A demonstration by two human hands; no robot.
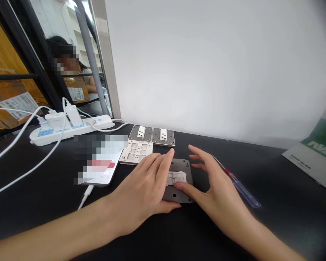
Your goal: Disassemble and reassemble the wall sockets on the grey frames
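The left hand (143, 183) and right hand (217, 186) bracket a grey plate (179, 195) on the dark surface (263, 224). The left fingers (163, 162) lie against its left edge, the right thumb (179, 186) rests near its white module (176, 177), and the other right fingers (198, 156) spread open above it; whether either hand truly grips cannot be told. A careless nudge could knock the plate into the screwdriver (241, 186) just beside the right hand, or into the beige frame (136, 152). Uneven pressure could shift the module. The hands hide much of the plate, and the blurred phone (99, 163) is unreadable.
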